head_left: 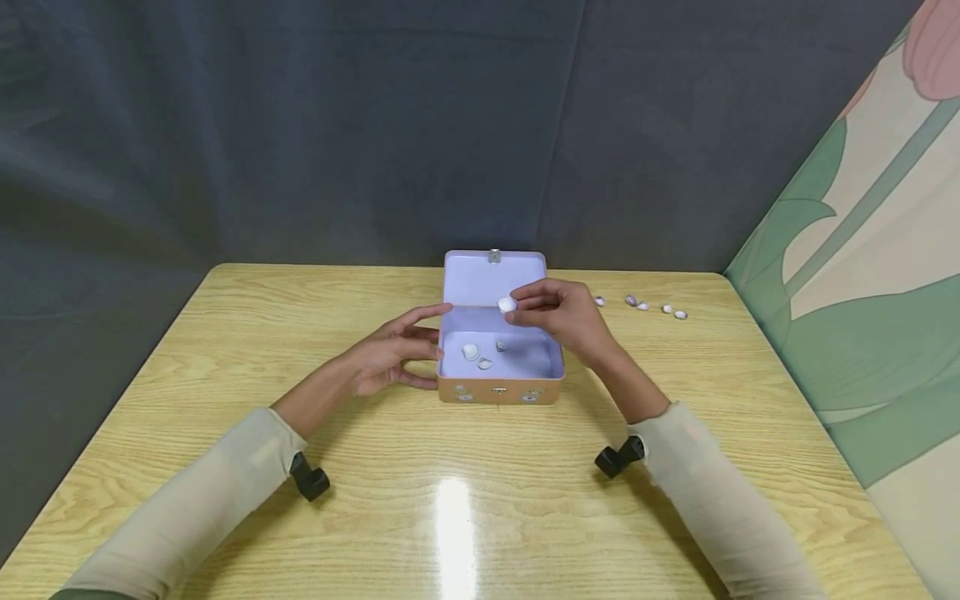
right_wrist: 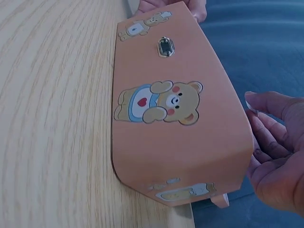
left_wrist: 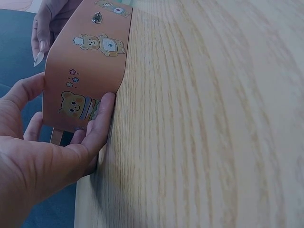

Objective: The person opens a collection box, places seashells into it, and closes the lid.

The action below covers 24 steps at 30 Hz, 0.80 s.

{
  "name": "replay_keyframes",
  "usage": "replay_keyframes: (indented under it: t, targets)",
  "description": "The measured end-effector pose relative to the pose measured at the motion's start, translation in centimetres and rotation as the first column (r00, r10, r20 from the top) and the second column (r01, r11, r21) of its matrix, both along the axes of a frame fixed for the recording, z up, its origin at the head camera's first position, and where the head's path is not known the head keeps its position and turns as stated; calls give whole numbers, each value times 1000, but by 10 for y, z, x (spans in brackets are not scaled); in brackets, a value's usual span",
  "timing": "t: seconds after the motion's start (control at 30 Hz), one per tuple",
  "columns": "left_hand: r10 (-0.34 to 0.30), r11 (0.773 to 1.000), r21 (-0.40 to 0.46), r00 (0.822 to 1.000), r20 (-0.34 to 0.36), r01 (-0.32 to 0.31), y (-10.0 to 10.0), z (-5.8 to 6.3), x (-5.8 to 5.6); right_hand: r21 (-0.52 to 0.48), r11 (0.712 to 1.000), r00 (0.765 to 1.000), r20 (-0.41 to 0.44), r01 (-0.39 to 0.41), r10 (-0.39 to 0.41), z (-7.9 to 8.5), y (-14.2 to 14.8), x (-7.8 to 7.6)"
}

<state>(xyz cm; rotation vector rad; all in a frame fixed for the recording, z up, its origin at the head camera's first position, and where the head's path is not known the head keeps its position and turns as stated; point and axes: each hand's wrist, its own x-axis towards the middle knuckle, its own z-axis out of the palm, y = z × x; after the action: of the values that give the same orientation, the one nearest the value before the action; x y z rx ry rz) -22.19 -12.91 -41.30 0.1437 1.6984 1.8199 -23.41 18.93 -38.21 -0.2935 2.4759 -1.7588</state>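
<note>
An open lidded tin box [head_left: 480, 393], orange outside with bear pictures and lilac inside, sits on the table. Three pale seashells lie on its floor, among them a larger white shell [head_left: 470, 352]. My right hand [head_left: 566, 317] pinches a white seashell [head_left: 507, 305] between thumb and fingertips, above the box near the raised lid [head_left: 472, 279]. In the left wrist view that shell [left_wrist: 39, 58] shows edge-on. The left hand [head_left: 386, 358] touches the box's left side with spread fingers, one at the rim. In the right wrist view, the box [right_wrist: 142, 156] fills the middle and the held shell is mostly hidden.
Several small seashells [head_left: 642, 306] lie in a loose row on the table right of the box. Wood-grain table [head_left: 360, 500] surface extends around it. A dark curtain [head_left: 337, 150] hangs behind, and a flower-patterned wall [head_left: 885, 333] stands at the right.
</note>
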Motion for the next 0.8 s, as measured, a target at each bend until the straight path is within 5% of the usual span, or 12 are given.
replay_keyframes:
  t: [0.3,0.8]
  targets:
    - [-1,1000,8,1000,6,1,0,0,0,-18,999,999,-1,-38,38,0,-3,1]
    - [-6,1000,9,1000,6,6,0,0,0,6,999,999,-18,33,-33,-1,26,6]
